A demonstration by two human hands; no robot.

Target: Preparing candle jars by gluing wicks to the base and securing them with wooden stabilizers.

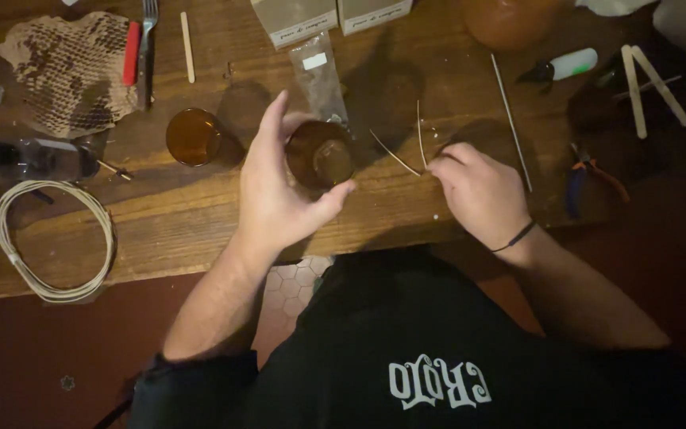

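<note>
On rough wood, left hand (279, 187) grips a round amber glass jar (321, 154); right hand (478, 191) pinches thin pale wicks (420, 135).

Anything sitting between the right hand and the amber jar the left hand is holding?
No solid thing. The left hand holds the small amber glass jar above the wooden table. Between it and the right hand lie only two thin pale wicks, their near ends at the right fingertips.
</note>
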